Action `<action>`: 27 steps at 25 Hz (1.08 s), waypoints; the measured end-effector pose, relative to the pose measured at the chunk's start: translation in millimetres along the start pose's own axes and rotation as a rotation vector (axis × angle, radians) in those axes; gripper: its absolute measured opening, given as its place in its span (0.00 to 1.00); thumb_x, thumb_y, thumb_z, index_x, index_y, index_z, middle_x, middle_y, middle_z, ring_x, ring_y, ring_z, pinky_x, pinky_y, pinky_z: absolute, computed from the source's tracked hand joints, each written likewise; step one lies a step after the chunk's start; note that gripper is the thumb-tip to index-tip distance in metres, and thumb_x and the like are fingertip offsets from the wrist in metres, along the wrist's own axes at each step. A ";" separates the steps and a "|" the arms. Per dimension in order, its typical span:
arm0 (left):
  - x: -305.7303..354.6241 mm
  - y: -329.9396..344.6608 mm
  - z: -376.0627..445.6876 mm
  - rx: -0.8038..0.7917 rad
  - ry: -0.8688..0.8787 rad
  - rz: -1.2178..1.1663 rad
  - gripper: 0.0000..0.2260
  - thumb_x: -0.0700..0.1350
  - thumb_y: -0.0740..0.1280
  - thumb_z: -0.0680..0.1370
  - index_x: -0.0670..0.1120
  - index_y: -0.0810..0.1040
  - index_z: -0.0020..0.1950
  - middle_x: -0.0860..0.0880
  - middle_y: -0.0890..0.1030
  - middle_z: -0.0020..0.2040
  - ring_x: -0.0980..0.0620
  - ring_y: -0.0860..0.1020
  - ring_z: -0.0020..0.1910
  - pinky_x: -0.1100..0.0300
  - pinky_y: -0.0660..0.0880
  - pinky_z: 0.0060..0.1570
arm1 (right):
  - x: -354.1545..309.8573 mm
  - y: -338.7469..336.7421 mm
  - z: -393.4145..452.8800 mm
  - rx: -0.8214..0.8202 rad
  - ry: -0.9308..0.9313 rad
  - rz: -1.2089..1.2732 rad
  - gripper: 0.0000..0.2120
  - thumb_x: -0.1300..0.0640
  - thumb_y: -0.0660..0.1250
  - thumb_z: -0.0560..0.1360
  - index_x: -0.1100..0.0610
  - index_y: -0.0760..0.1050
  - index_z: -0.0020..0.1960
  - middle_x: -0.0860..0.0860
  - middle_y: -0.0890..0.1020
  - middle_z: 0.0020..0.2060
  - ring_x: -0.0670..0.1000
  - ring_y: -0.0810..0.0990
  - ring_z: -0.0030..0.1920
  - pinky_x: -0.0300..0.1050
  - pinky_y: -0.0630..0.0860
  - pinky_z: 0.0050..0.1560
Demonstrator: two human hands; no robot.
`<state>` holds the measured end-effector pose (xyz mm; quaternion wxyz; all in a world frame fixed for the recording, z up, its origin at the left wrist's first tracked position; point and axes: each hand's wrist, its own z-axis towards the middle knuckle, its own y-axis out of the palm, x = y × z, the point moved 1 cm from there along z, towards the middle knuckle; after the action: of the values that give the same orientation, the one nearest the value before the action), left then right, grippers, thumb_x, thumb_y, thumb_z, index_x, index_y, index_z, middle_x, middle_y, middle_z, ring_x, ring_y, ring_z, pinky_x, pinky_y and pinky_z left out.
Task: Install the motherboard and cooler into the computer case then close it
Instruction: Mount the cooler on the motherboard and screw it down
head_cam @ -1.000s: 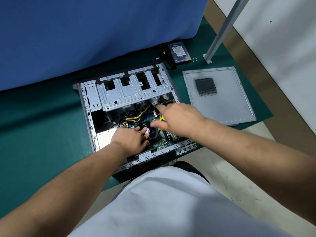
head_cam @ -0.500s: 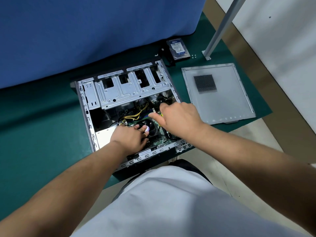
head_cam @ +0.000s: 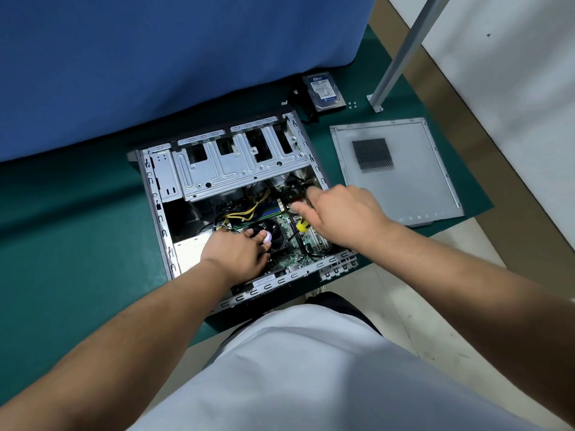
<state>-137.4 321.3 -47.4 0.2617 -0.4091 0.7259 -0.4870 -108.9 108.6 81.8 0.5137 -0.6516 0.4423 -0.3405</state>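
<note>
The open computer case (head_cam: 155,194) lies on its side on the green mat. Inside it sits the green motherboard (head_cam: 287,223) with the black cooler fan (head_cam: 275,233) on top. My left hand (head_cam: 233,251) grips the cooler's left side, its thumb by the fan hub. Over the board's right part, my right hand (head_cam: 345,216) has its forefinger and thumb stretched toward the far corner. A yellow screwdriver handle (head_cam: 302,226) sticks out from under its palm. The grey side panel (head_cam: 404,181) lies flat to the right of the case.
A hard drive (head_cam: 325,91) with black cables lies behind the case, a few small screws (head_cam: 353,104) beside it. A metal post (head_cam: 401,51) stands at the mat's far right. Blue cloth (head_cam: 155,57) hangs along the back. Yellow wires (head_cam: 245,213) run inside the case.
My right hand has shifted a little right and its forefinger now points out; more of the yellow handle shows. My left hand has stayed on the cooler.
</note>
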 end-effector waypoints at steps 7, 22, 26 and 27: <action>0.3 1.6 -0.4 0.007 0.009 -0.002 0.23 0.62 0.46 0.84 0.65 0.67 0.77 0.62 0.59 0.81 0.56 0.69 0.75 0.50 0.70 0.62 | 10.0 -9.6 2.3 -0.079 -0.287 0.026 0.15 0.44 0.59 0.83 0.49 0.76 0.65 0.51 0.82 0.53 0.56 0.82 0.50 0.51 0.80 0.49; 1.6 -0.1 -1.3 0.011 0.009 0.006 0.22 0.61 0.47 0.84 0.65 0.67 0.77 0.63 0.59 0.81 0.58 0.67 0.76 0.50 0.70 0.60 | -2.3 8.1 -1.2 0.076 0.026 -0.078 0.23 0.37 0.53 0.83 0.56 0.72 0.50 0.54 0.75 0.32 0.61 0.83 0.39 0.49 0.76 0.36; 1.9 -1.0 -1.0 -0.006 -0.001 -0.001 0.23 0.61 0.46 0.84 0.64 0.66 0.77 0.63 0.59 0.81 0.58 0.69 0.75 0.50 0.70 0.60 | 2.8 4.8 8.1 0.043 -0.198 0.089 0.24 0.37 0.58 0.82 0.53 0.70 0.69 0.54 0.79 0.60 0.60 0.83 0.46 0.49 0.74 0.39; 2.0 -0.7 -1.2 -0.010 -0.003 0.001 0.23 0.61 0.46 0.84 0.64 0.66 0.77 0.63 0.59 0.81 0.58 0.68 0.76 0.50 0.70 0.61 | 10.9 -1.6 10.8 0.007 -0.311 0.093 0.23 0.40 0.62 0.81 0.49 0.68 0.72 0.51 0.75 0.65 0.58 0.82 0.47 0.48 0.75 0.41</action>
<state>-139.1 320.0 -46.2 0.2610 -0.4106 0.7282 -0.4827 -94.7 102.6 80.6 0.5932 -0.6736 0.3860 -0.2131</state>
